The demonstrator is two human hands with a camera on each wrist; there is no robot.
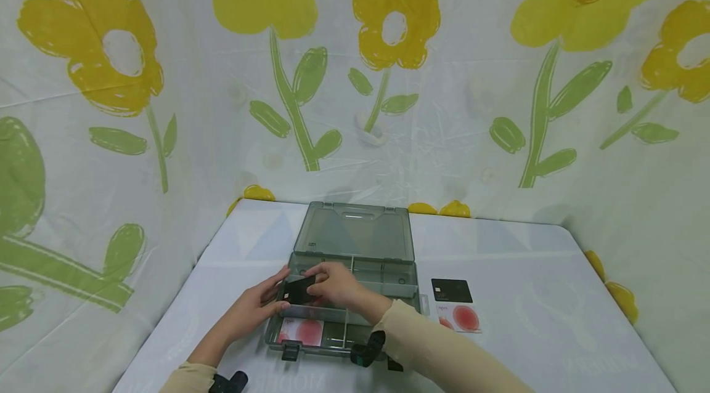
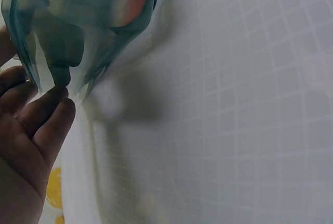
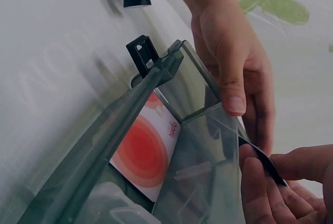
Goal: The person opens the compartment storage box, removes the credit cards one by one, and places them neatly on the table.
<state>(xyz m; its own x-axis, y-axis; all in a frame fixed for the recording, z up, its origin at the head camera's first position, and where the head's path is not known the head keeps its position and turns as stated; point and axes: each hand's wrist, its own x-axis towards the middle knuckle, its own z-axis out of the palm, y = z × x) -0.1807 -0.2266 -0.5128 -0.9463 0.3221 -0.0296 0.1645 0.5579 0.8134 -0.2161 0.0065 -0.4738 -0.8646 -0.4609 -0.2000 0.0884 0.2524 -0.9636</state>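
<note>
A translucent grey-green divided box [image 1: 346,317] stands with its lid [image 1: 355,231] folded back. My right hand [image 1: 338,285] pinches a black card [image 1: 298,290] over the left middle compartment; the right wrist view shows the dark card [image 3: 268,164] edge-on between thumb and fingers. My left hand [image 1: 256,307] holds the box's left side, its thumb near the rim and its fingers against the outer wall, as the left wrist view also shows. In the front left compartment lies a white card with a red circle [image 1: 305,331].
Right of the box, a black card [image 1: 452,290] and a white card with red circles [image 1: 465,317] lie on the white table [image 1: 527,300]. Black latches [image 1: 291,353] stick out from the box's front. A flower-printed curtain [image 1: 444,134] surrounds the table.
</note>
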